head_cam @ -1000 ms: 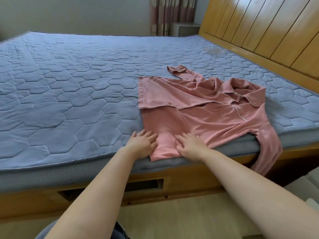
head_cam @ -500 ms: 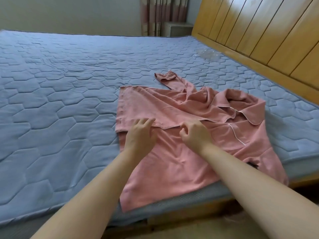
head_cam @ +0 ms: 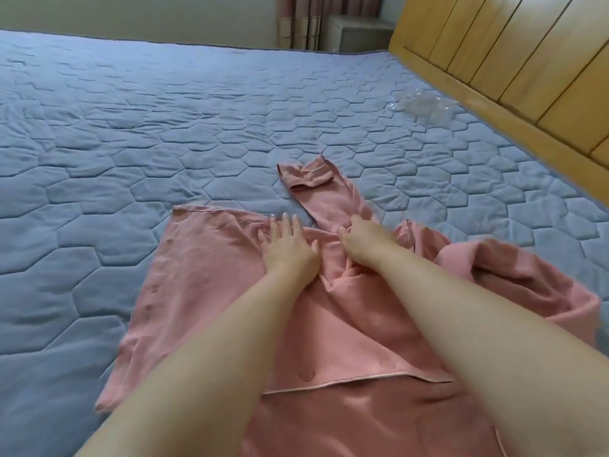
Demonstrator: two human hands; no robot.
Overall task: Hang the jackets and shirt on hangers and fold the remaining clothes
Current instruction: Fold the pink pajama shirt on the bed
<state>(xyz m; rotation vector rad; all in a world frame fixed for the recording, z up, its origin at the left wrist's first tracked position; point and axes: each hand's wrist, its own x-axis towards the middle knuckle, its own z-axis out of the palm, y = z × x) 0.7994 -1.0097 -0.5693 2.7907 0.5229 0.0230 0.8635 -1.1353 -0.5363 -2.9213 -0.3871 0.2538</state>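
Observation:
A pink pyjama shirt (head_cam: pixel 204 291) with pale piping lies spread on the blue quilted mattress (head_cam: pixel 164 133). One sleeve (head_cam: pixel 326 192) stretches away toward the far side, its cuff folded over. My left hand (head_cam: pixel 288 247) lies flat on the shirt's far edge with fingers straight. Just to its right, my right hand (head_cam: pixel 365 240) has its fingers curled into the fabric at the base of that sleeve. The shirt's right part is bunched up in folds.
A wooden headboard (head_cam: pixel 514 61) runs along the right side of the bed. A crumpled clear plastic bag (head_cam: pixel 425 105) lies on the mattress near it. A small cabinet (head_cam: pixel 356 34) and curtains (head_cam: pixel 298 21) stand beyond the bed.
Both hands slid from the shirt's near hem up to its far edge by the sleeve. The camera moved closer over the bed, so the bed frame dropped out of view.

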